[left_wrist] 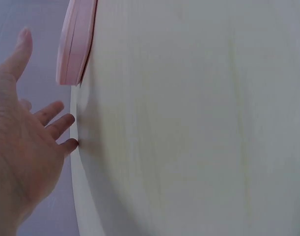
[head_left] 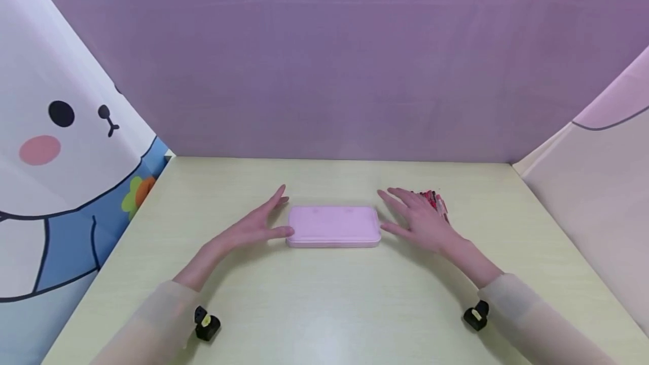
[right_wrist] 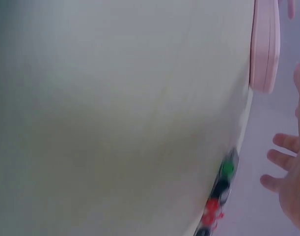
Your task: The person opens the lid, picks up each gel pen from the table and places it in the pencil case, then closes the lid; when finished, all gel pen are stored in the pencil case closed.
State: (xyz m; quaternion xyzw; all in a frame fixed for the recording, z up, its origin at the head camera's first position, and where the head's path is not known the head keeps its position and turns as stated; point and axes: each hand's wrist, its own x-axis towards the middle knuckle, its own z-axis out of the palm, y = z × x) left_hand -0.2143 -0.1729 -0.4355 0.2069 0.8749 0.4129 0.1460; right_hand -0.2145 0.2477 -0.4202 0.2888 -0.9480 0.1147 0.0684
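A closed pink pencil case (head_left: 333, 226) lies flat on the table between the two hands. At its left end is my left hand (head_left: 256, 224), fingers spread and the thumb tip overlapping the corner in the head view. My right hand (head_left: 421, 221) hovers by the opposite end, fingers extended toward the case. Both wrist views show the case's side edge, and neither the left palm (left_wrist: 27, 147) nor the right one (right_wrist: 293, 191) holds anything. Partly hidden behind the right hand is a bunch of pens (head_left: 437, 203) with red, black and green ends.
The pale wooden table (head_left: 324, 303) reaches back to a purple cloth backdrop (head_left: 324, 72). A printed cartoon sheet (head_left: 56, 185) hangs along the left side, and a pale pink and white sheet (head_left: 603, 185) along the right. Black wrist cameras sit below both cuffs.
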